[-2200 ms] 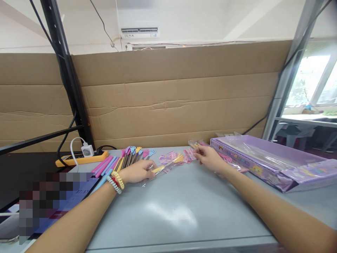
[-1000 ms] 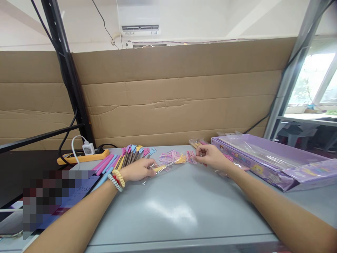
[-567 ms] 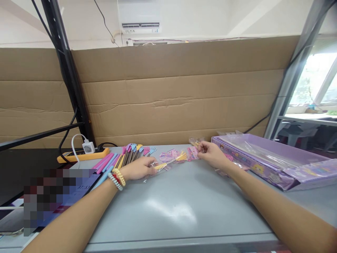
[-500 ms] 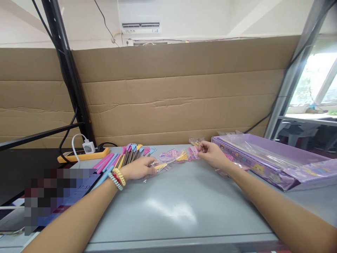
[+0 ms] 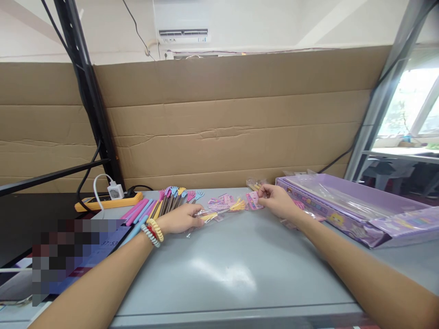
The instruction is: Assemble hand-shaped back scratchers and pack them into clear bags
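Holding a bagged stick, the left hand faces the right hand pinching a card, finished-looking packs beside the purple box, loose sticks farther left.

Bright, diffuse light, with a window overexposed at the right edge.
White glare streaks the gray tabletop; the black post and silver post lean outward under wide-angle stretch, print on the pink cards is too soft to read, and coarse pixelation masks part of the lit screen.
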Available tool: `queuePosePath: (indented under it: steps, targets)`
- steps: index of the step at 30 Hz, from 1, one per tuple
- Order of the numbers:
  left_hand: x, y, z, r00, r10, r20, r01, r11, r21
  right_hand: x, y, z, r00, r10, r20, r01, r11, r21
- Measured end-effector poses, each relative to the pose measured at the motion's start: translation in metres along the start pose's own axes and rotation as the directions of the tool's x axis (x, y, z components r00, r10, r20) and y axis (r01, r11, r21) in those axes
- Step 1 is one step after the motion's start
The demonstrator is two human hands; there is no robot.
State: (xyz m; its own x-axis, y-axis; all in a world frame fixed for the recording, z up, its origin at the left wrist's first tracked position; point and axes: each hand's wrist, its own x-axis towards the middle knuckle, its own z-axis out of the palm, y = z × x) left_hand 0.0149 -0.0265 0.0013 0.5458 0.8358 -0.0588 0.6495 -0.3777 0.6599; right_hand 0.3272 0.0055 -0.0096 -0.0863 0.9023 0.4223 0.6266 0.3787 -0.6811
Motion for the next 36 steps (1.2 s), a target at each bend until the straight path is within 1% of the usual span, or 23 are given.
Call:
queuePosePath:
  steps: [3,5,6,8,10,11,12,14,16,18,21,26,28,30,33,36]
  targets:
    - [0.000,-0.001,0.000,1.000,-0.003,0.007,0.003,1.000,-0.017,0.002,0.001,0.001,1.000,0.021,-0.010,-0.019,0.985,0.169]
    - [0.000,-0.002,-0.001,1.000,-0.005,0.011,0.005,1.000,-0.023,0.003,-0.001,0.001,0.999,0.050,-0.005,-0.046,0.947,0.317]
    - [0.000,-0.003,-0.001,1.000,-0.003,0.012,0.003,1.000,-0.024,0.003,-0.002,0.001,0.997,0.070,0.021,-0.073,0.921,0.384]
    - [0.000,-0.003,-0.001,1.000,0.001,0.011,-0.001,1.000,-0.019,0.002,-0.002,0.001,0.987,0.118,0.112,-0.157,0.863,0.480]
    - [0.000,-0.003,-0.001,1.000,-0.005,0.010,0.006,1.000,-0.009,0.002,-0.001,0.002,0.968,0.153,0.201,-0.239,0.813,0.531]
    - [0.000,-0.003,-0.001,1.000,-0.011,0.009,0.011,1.000,-0.004,0.002,0.000,0.002,0.961,0.158,0.228,-0.260,0.798,0.544]
    - [0.000,-0.002,-0.001,1.000,-0.013,0.008,0.013,1.000,0.000,0.002,0.001,0.002,0.958,0.155,0.241,-0.266,0.795,0.545]
    - [0.000,-0.002,-0.001,1.000,-0.011,0.005,0.011,1.000,0.000,0.002,0.002,0.002,0.961,0.142,0.237,-0.248,0.819,0.517]
    - [0.000,-0.001,-0.001,1.000,-0.001,0.006,0.001,1.000,-0.014,0.002,0.000,0.000,0.965,0.157,0.208,-0.240,0.850,0.470]
    - [0.000,-0.001,-0.001,1.000,0.005,0.016,-0.005,0.999,-0.032,0.001,-0.003,-0.002,0.965,0.200,0.167,-0.254,0.865,0.433]
    - [0.000,-0.002,-0.001,1.000,0.014,0.024,-0.013,0.999,-0.037,0.001,-0.007,-0.006,0.959,0.240,0.148,-0.280,0.867,0.411]
    - [0.000,0.000,0.000,1.000,0.009,0.017,-0.009,0.999,-0.034,0.000,-0.013,-0.009,0.940,0.263,0.216,-0.332,0.849,0.410]
    - [-0.001,0.002,0.000,1.000,0.019,0.019,-0.018,0.999,-0.043,-0.001,-0.016,-0.010,0.937,0.286,0.200,-0.343,0.858,0.382]
    - [-0.002,0.003,0.000,1.000,0.021,0.018,-0.020,0.999,-0.045,-0.002,-0.020,-0.010,0.937,0.311,0.156,-0.347,0.875,0.339]
    - [-0.002,0.005,0.000,1.000,0.019,0.008,-0.020,1.000,0.015,-0.003,-0.022,-0.008,0.943,0.314,0.111,-0.333,0.906,0.262]
    - [0.000,0.006,0.000,0.995,0.085,-0.053,-0.074,0.979,0.191,-0.004,-0.023,-0.005,0.952,0.297,0.071,-0.304,0.940,0.154]
